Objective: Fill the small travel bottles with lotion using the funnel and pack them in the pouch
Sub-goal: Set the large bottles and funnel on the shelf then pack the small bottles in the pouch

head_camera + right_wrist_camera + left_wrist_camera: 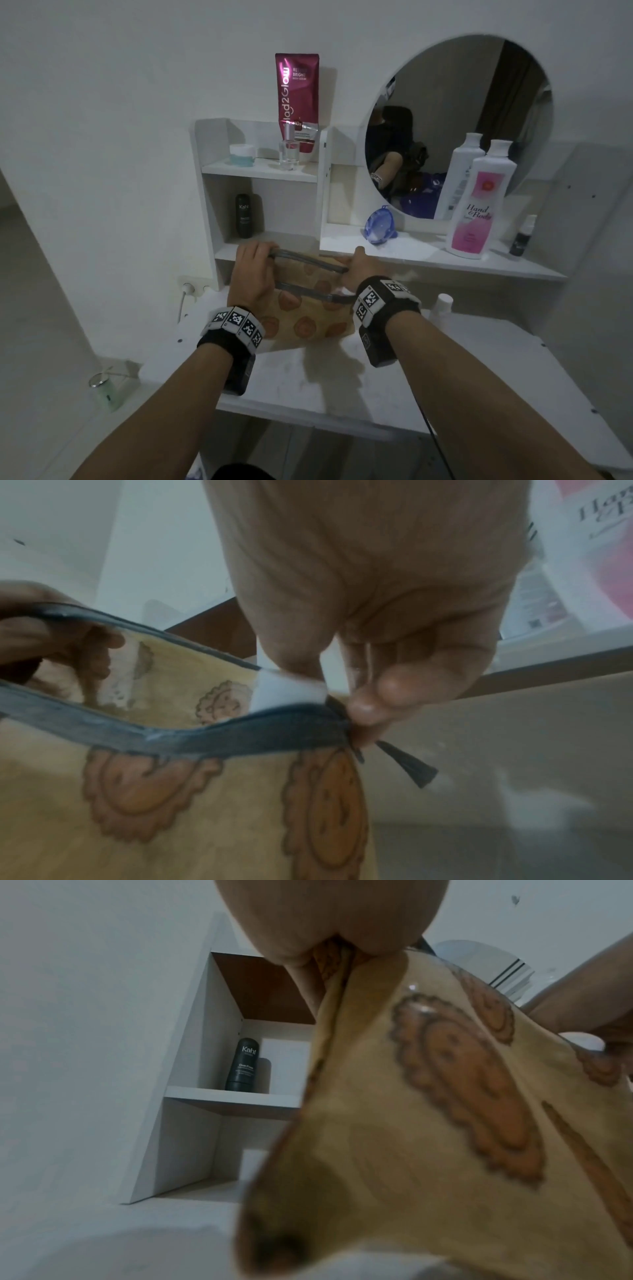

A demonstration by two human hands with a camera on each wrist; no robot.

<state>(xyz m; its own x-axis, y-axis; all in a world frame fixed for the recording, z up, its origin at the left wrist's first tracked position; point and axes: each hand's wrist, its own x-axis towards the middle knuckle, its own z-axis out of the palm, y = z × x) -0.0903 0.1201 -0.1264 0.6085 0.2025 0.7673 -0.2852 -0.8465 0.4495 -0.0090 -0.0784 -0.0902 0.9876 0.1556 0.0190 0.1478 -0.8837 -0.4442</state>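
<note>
Tan pouch [308, 322]: standing on the white tabletop [342, 377], mouth gaping wide, grey zip edge [205, 739] being pulled apart.
Left hand [251, 270]: curling fingers round the nine o'clock end of the rim, gripping and holding it up.
Right hand [363, 270]: pinching the three o'clock end of the zip edge between thumb and fingertips [363, 710].
Inside the pouch: showing a white piece [287, 692] tucked at the right-hand end, probably one travel bottle already packed, though too blurred for certainty.
Small white bottle [442, 306]: waiting on the tabletop at three o'clock of the pouch, just beyond the right wrist, not yet packed.
Blue funnel [378, 224]: lying on the shelf at one o'clock, well apart from both hands, seemingly set aside.
Lotion bottle [479, 209]: standing capped on the same shelf at two o'clock.
Progress: looking like filling finished, packing under way.
Remaining: by this reckoning, dropping in the bottle outside, then zipping shut.
</note>
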